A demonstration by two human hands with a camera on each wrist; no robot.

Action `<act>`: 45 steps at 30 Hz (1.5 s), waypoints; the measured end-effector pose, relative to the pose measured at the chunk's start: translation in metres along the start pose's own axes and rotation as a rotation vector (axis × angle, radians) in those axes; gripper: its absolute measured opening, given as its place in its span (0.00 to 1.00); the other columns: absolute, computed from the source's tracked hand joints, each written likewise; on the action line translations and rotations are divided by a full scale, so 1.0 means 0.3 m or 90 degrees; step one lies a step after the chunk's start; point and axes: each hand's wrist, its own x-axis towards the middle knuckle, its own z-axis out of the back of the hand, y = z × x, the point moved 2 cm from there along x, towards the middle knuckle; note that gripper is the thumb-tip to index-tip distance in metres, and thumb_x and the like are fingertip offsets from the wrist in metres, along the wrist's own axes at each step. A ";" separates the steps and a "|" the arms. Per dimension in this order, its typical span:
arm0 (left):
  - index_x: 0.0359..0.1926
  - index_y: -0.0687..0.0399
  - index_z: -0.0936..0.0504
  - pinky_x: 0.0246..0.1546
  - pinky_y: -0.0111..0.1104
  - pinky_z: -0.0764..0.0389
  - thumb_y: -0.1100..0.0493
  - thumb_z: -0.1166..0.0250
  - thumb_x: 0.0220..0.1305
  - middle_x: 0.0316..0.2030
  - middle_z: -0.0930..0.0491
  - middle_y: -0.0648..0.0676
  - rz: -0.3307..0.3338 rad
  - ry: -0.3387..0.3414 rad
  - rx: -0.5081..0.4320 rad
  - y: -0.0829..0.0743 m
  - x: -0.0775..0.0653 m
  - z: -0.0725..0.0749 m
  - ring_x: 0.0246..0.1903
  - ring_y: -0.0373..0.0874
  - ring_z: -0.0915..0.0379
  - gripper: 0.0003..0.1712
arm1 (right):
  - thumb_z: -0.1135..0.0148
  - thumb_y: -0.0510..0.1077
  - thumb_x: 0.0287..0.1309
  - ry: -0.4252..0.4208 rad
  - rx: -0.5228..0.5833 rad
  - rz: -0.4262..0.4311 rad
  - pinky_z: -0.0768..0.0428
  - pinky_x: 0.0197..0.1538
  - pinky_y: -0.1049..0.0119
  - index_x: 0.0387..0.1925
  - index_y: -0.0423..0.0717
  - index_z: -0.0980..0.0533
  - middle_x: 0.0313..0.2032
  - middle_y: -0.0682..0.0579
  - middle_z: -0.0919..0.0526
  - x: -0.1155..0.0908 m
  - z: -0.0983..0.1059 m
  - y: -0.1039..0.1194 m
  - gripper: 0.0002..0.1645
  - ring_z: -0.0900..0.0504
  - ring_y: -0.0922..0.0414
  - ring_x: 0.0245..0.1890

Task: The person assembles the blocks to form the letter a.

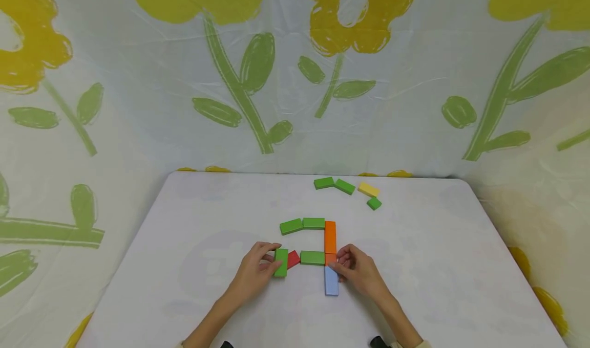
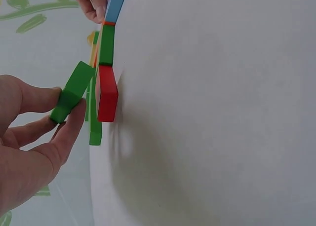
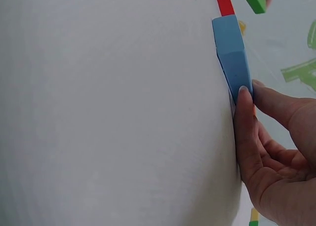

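My left hand pinches a green block between thumb and fingers. The left wrist view shows this green block raised off the table. Just right of it in the head view lies a red block, turned at an angle beside a flat green block. My right hand holds the blue block, a fingertip against its side and the thumb near its upper end. Above the blue block stand two orange blocks end to end, the lower one partly behind the thumb.
Two green blocks reach left from the top of the orange column. Farther back lie several loose pieces: green blocks, a yellow block and a small green block. A flower-printed cloth surrounds the white table.
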 end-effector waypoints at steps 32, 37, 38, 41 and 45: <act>0.56 0.68 0.19 0.42 0.30 0.15 0.67 0.29 0.64 0.45 0.22 0.56 0.069 0.019 0.010 0.026 -0.161 -0.003 0.41 0.47 0.22 0.21 | 0.24 0.42 0.58 -0.010 -0.026 0.001 0.20 0.33 0.71 0.43 0.39 0.24 0.31 0.52 0.21 0.006 0.004 -0.009 0.18 0.22 0.58 0.28; 0.56 0.65 0.18 0.39 0.28 0.18 0.64 0.27 0.63 0.45 0.24 0.56 0.083 0.028 0.067 0.033 -0.158 -0.015 0.37 0.41 0.24 0.21 | 0.23 0.41 0.57 -0.017 -0.028 -0.004 0.20 0.34 0.71 0.42 0.39 0.24 0.30 0.52 0.21 0.008 0.003 -0.011 0.18 0.22 0.58 0.28; 0.55 0.64 0.18 0.38 0.28 0.18 0.63 0.27 0.63 0.45 0.25 0.55 0.086 0.031 0.071 0.034 -0.157 -0.017 0.36 0.39 0.25 0.21 | 0.23 0.41 0.57 -0.018 -0.028 -0.004 0.20 0.34 0.71 0.42 0.39 0.24 0.30 0.52 0.21 0.008 0.003 -0.012 0.18 0.22 0.58 0.28; 0.56 0.63 0.19 0.37 0.27 0.19 0.62 0.27 0.64 0.44 0.26 0.55 0.096 0.041 0.061 0.035 -0.158 -0.022 0.34 0.37 0.26 0.21 | 0.23 0.40 0.57 -0.014 -0.024 -0.002 0.20 0.33 0.71 0.42 0.39 0.24 0.31 0.52 0.21 0.009 0.003 -0.013 0.18 0.22 0.58 0.27; 0.56 0.65 0.19 0.37 0.26 0.18 0.62 0.27 0.64 0.43 0.26 0.54 0.096 0.043 0.044 0.036 -0.157 -0.028 0.34 0.36 0.25 0.21 | 0.24 0.41 0.58 -0.009 -0.021 0.002 0.19 0.33 0.71 0.43 0.38 0.24 0.31 0.51 0.21 0.008 0.004 -0.013 0.18 0.22 0.58 0.27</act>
